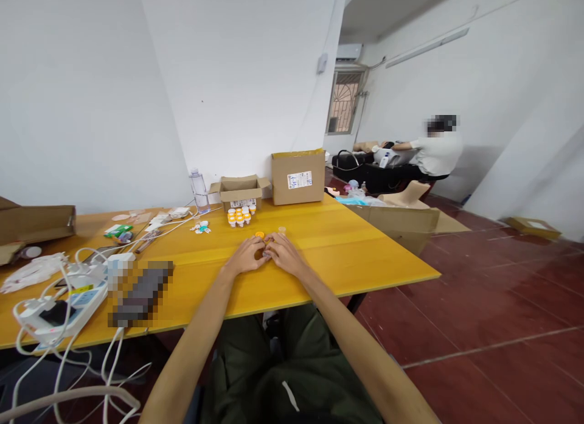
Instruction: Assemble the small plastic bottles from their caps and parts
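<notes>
My left hand (245,255) and my right hand (285,253) meet over the yellow table, fingertips curled inward and nearly touching. Between them is a small greyish item (266,254), too small to make out; both hands' fingers close around it. Just beyond my fingers lie an orange round cap (260,235) and a pale translucent round piece (281,230). Farther back stands a cluster of several small jars (240,217) with orange and white lids. To their left is a little heap of white and teal bits (201,227).
An open cardboard box (239,193) and a taller closed carton (298,177) stand at the back, beside a clear bottle (199,191). At left are a power strip (86,305), tangled white cables and a blurred dark object (143,293). Another person (440,150) sits far right.
</notes>
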Motion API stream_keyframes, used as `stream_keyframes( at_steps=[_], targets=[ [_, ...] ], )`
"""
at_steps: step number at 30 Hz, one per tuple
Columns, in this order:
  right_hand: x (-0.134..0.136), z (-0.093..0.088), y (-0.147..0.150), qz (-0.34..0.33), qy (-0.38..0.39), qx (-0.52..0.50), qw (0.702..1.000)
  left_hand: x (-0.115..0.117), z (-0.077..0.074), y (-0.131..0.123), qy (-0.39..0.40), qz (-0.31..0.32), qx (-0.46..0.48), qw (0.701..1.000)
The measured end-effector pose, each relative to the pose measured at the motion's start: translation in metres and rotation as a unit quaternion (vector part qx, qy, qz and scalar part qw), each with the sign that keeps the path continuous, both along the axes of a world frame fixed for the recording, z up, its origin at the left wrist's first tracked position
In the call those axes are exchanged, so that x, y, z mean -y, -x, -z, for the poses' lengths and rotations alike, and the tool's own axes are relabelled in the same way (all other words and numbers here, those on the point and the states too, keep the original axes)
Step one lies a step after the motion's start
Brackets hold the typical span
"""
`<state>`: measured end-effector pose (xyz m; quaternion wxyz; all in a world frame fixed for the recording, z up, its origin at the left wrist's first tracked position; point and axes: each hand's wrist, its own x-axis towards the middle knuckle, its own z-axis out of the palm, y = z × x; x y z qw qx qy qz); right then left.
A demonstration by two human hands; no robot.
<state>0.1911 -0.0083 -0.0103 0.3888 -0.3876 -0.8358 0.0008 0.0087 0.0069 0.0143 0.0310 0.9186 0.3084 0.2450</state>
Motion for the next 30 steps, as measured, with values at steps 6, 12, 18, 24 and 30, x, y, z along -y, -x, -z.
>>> stream_keyframes(
  at_steps=[6,12,18,24,30],
  targets=[
    [-0.0012,0.0002,-0.0005,0.007,-0.013,0.010,1.000,-0.0013,0.0023,0.0005,-0.003,-0.003,0.001,1.000],
    [-0.0029,0.0023,-0.0010,0.011,-0.032,0.023,0.999,-0.0017,0.0022,0.0009,-0.009,0.000,-0.002,1.000],
    [-0.0033,0.0037,-0.0008,0.019,-0.043,0.026,0.999,-0.0008,0.0017,0.0010,-0.011,0.003,0.000,1.000],
    [-0.0008,0.0015,-0.0004,0.026,-0.041,0.031,0.998,-0.0015,0.0016,0.0003,-0.012,0.006,-0.002,1.000],
    [0.0002,0.0012,0.0004,0.033,-0.051,0.037,0.997,-0.0016,0.0021,0.0006,-0.015,0.009,0.002,1.000]
  ],
)
